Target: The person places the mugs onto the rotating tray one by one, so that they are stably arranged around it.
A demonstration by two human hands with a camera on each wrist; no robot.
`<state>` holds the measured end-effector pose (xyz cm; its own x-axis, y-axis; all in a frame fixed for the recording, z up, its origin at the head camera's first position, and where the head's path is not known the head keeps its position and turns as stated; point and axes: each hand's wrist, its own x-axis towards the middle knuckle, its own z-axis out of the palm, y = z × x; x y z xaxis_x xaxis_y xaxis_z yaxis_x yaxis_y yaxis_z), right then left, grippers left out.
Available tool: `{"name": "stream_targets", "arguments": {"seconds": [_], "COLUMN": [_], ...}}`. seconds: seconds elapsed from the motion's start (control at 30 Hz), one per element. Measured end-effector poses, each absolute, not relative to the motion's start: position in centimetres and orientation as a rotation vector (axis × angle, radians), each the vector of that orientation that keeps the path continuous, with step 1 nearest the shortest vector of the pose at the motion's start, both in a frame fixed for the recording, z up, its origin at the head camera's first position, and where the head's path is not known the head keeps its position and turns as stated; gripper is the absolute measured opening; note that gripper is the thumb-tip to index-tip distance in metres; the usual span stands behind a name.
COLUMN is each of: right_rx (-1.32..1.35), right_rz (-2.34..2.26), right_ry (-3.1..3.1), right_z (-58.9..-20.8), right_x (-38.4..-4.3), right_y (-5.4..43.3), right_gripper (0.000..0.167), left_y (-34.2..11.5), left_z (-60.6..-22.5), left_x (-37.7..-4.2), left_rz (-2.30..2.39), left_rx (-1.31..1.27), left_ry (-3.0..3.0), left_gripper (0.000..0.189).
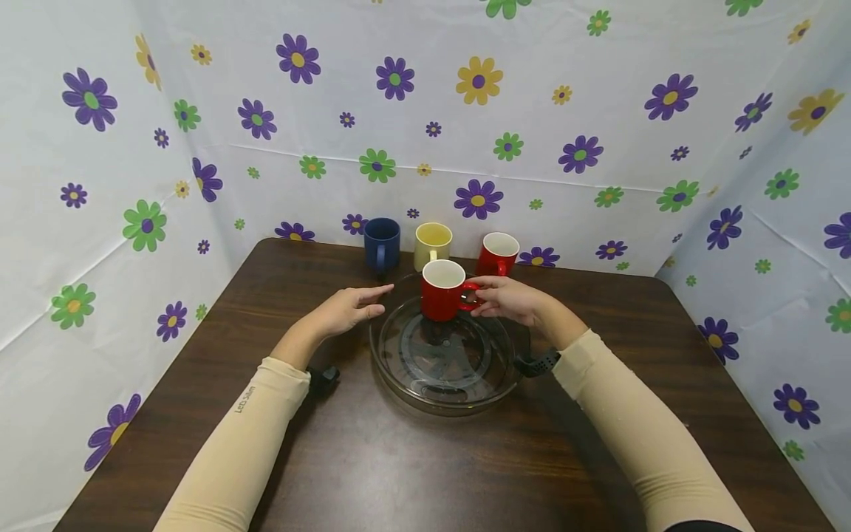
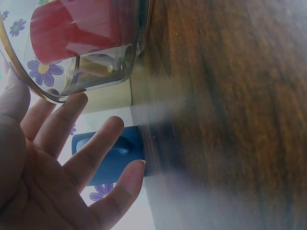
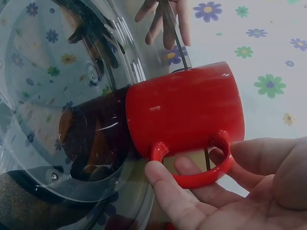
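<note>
Red mug (image 1: 439,303) pinched by handle (image 3: 201,180) in right hand (image 1: 515,301), inside glass bowl (image 1: 447,406) toward far rim. Left hand (image 1: 340,312) held spread at left rim.

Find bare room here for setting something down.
Bare table lies nearside of the glass dish, between left sleeve and right sleeve, and from the right sleeve to the right edge. Crowded: the dish, with the held red mug over it, and behind it the blue mug, yellow mug and second red mug.

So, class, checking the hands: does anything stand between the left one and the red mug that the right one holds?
Yes: the glass dish, its clear wall between the left hand and the lower red mug.
</note>
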<state>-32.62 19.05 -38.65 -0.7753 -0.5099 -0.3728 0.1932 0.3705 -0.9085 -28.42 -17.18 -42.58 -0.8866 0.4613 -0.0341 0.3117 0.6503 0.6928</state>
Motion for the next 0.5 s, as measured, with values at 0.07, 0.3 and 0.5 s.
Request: {"name": "stream_targets", "arguments": {"seconds": [0.07,0.3,0.5], "right_rx": [-0.272,-0.281,-0.285], "right_rz": [-1.451,-1.446,-1.415], "right_ry": [2.009,2.005,2.024], "right_z": [-38.63,-38.56,-38.4], "right_x": [-32.6,-32.59,-32.5], "right_y": [19.07,19.21,19.45], "right_gripper": [0.047,0.047,0.049], "left_y": [-17.17,-17.15,-17.04], "left_z": [-42.59,-42.53,-42.48], "left_x": [-28.43,-28.31,-28.23], "left_rz": [1.064,1.063,1.065], "left_rx": [0.632,0.628,0.632], "left_ry": [2.662,2.666,2.668], "left_gripper": [0.056,0.056,0.056]}}
